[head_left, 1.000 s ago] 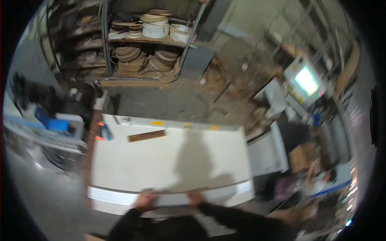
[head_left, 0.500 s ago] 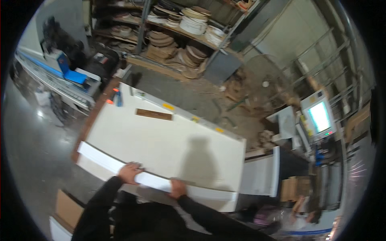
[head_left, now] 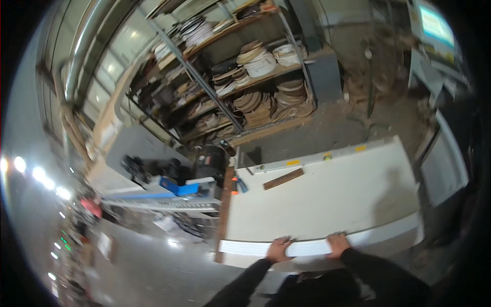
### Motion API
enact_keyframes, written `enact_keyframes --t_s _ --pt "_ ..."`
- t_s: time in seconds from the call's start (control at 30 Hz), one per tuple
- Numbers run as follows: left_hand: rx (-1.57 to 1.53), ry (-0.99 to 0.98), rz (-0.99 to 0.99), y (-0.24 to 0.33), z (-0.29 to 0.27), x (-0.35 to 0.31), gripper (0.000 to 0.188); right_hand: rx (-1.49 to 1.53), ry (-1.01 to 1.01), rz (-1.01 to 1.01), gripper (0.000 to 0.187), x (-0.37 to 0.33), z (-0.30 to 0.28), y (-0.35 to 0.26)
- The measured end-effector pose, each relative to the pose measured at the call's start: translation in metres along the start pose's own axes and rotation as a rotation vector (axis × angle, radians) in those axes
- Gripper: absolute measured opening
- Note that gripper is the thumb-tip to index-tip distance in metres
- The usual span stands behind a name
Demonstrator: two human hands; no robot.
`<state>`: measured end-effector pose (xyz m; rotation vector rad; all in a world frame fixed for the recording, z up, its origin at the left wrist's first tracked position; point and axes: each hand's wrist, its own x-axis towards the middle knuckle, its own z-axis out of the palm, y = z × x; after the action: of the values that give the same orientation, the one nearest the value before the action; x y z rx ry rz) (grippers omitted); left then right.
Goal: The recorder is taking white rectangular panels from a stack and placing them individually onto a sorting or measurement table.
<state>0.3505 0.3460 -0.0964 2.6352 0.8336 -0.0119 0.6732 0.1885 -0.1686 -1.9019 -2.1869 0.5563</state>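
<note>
A long white strip (head_left: 309, 248), with lengthwise lines like several slats laid together, runs along the near edge of a white-topped workbench (head_left: 327, 204). My left hand (head_left: 279, 249) grips it left of its middle, fingers curled over the far edge. A short way to the right, my right hand (head_left: 337, 244) holds the same strip in a similar way. The thumbs and undersides of both hands are hard to see. On the benchtop lie a narrow brown wooden strip (head_left: 283, 179) and a blue-and-orange hand tool (head_left: 240, 184), apart from my hands.
A spirit level (head_left: 332, 155) with yellow marks lies along the bench's far edge. Behind stand shelves (head_left: 266, 74) of coiled edging rolls. A machine with a blue part (head_left: 179, 188) stands at the left. White panels (head_left: 447, 161) and a lit screen (head_left: 436, 24) are at the right.
My view has swung to the left, so the bench appears farther right and more of the left side shows. Both hands stay on the white strip.
</note>
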Motion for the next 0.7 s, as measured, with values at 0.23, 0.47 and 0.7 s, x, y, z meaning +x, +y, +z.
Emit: enact_keyframes --t_s 0.23,0.47,0.7 --pt "0.101 -0.083 -0.061 0.007 0.036 0.029 0.098 -0.169 0.061 -0.009 0.093 -0.025 0.001 0.023" --pt "-0.016 0.021 0.007 0.014 0.006 0.017 0.087 -0.059 -0.020 -0.045 0.090 -0.013 -0.032 -0.005" --pt "0.316 -0.026 -0.084 0.047 0.027 0.018 0.099 -0.090 0.006 -0.010 0.088 -0.014 -0.022 -0.012"
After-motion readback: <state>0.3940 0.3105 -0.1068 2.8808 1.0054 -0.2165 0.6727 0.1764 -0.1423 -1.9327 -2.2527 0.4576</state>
